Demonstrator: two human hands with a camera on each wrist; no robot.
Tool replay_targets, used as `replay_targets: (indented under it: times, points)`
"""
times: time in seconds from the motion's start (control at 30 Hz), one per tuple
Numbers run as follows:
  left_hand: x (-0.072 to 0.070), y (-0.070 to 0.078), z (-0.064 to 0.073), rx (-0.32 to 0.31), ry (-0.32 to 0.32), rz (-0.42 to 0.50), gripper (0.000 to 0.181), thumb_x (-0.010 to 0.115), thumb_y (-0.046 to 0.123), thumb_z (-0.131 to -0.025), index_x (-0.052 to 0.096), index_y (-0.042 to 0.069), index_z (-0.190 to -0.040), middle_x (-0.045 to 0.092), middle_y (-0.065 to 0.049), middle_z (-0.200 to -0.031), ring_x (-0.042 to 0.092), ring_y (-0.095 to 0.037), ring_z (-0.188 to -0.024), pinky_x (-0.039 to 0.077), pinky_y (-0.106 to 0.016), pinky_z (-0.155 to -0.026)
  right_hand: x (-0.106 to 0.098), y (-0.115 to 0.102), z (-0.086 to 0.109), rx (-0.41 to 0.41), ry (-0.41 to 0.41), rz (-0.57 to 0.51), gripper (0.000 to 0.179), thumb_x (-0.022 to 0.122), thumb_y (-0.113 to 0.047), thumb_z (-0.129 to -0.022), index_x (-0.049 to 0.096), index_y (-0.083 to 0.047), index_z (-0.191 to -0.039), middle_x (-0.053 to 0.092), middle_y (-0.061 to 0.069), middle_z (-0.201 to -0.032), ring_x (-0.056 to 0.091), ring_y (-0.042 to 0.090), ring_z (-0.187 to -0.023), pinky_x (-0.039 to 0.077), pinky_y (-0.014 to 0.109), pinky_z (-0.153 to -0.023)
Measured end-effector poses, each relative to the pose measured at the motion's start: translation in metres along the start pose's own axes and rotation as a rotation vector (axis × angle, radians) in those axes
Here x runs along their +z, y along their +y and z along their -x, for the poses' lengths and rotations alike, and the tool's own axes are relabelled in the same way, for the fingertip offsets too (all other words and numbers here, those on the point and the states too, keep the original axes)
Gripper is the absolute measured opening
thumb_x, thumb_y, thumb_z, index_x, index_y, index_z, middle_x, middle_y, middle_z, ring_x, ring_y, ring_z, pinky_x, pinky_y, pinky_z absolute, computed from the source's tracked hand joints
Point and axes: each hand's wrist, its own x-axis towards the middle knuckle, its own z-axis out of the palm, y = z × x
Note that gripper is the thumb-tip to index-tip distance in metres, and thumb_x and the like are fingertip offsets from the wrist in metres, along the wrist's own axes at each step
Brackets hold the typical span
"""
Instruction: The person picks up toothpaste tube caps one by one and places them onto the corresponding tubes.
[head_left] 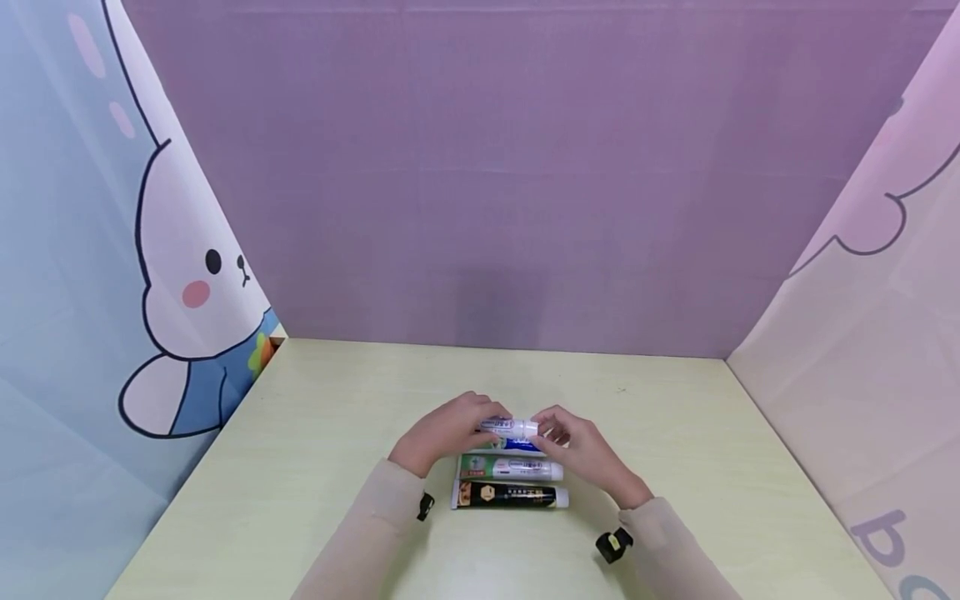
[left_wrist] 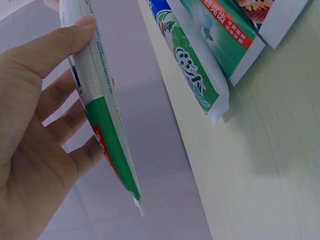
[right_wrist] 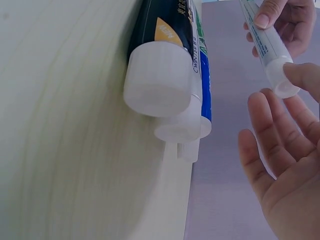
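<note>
My left hand grips a white and green toothpaste tube, its thumb on the near face and fingers behind. The tube is held level over the far end of a row of toothpaste tubes. At the white cap of the held tube, my right hand pinches with thumb and forefinger; its other fingers are spread. Below lie a blue and green tube, partly covered by the held one, a green and white tube, and a black tube closest to me, all with caps to the right.
The pale wooden table runs back to a purple cloth panel. A blue sheet with a cartoon rabbit hangs on the left, and a pink and white sheet on the right.
</note>
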Motion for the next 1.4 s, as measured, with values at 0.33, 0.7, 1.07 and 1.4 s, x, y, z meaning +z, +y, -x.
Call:
replay_targets:
  times: [0.33,0.7,1.07,1.4]
  points:
    - [-0.001,0.001,0.003,-0.001,0.004,0.003,0.033,0.072,0.024,-0.095,0.068,0.016,-0.127,0.067,0.003,-0.116,0.057,-0.012,-0.103,0.049,-0.027,-0.094,0.001,-0.001,0.000,0.081,-0.026,-0.008,0.024,0.060,-0.032,-0.102,0.067,-0.012,-0.113,0.069,0.007,-0.094,0.062,0.015,-0.081,0.053,0.029,-0.071]
    - [-0.001,0.001,0.009,0.023,-0.002,0.002,0.033,0.071,0.024,-0.095,0.067,0.015,-0.127,0.067,0.003,-0.116,0.057,-0.012,-0.103,0.049,-0.027,-0.094,0.007,-0.009,0.004,0.144,-0.031,0.020,0.035,0.044,-0.039,-0.108,0.068,-0.016,-0.100,0.067,0.006,-0.087,0.059,0.015,-0.075,0.050,0.032,-0.068]
    - [-0.003,0.001,0.015,0.033,-0.004,0.010,0.034,0.072,0.023,-0.095,0.068,0.015,-0.127,0.067,0.003,-0.116,0.058,-0.012,-0.104,0.049,-0.028,-0.094,0.015,-0.014,0.003,0.164,-0.040,0.043,0.044,0.037,-0.040,-0.110,0.069,-0.012,-0.097,0.067,0.001,-0.083,0.062,0.023,-0.079,0.051,0.037,-0.072]
    - [-0.004,0.001,0.015,0.018,-0.016,0.006,0.035,0.072,0.024,-0.095,0.067,0.016,-0.129,0.067,0.003,-0.117,0.058,-0.012,-0.104,0.049,-0.028,-0.095,0.015,-0.018,0.005,0.208,-0.020,0.002,0.039,0.043,-0.043,-0.108,0.059,-0.013,-0.127,0.068,0.003,-0.099,0.064,0.025,-0.089,0.050,0.040,-0.078]
